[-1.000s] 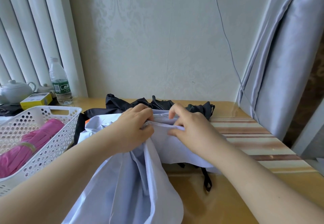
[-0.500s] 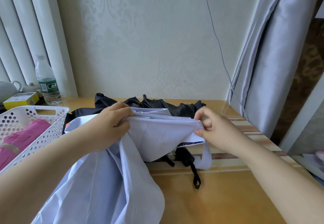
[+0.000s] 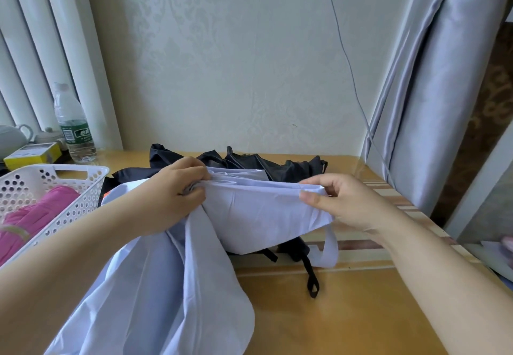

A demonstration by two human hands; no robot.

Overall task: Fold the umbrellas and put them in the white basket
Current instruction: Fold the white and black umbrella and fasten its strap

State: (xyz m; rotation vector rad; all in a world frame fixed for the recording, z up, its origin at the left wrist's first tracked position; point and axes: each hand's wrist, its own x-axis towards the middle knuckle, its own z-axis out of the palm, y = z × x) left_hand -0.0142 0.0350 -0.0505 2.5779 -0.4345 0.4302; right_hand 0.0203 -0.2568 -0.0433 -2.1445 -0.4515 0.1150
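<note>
Faintly green bottle label [image 3: 77, 134] unreadable, both hands pinching lilac umbrella [image 3: 261, 210]

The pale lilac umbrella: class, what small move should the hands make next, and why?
Probably the right hand lays its pinched panel over toward the left hand, which grips the gathered pleats. The pale lilac umbrella is stretched flat between them, with loose cloth hanging below, so it is not yet foldable.

You have three umbrellas: one lavender umbrella [image 3: 261, 213], one black umbrella [image 3: 280, 164], one pink umbrella [image 3: 36, 215]; one white basket [image 3: 83, 171], one water bottle [image 3: 73, 124].
</note>
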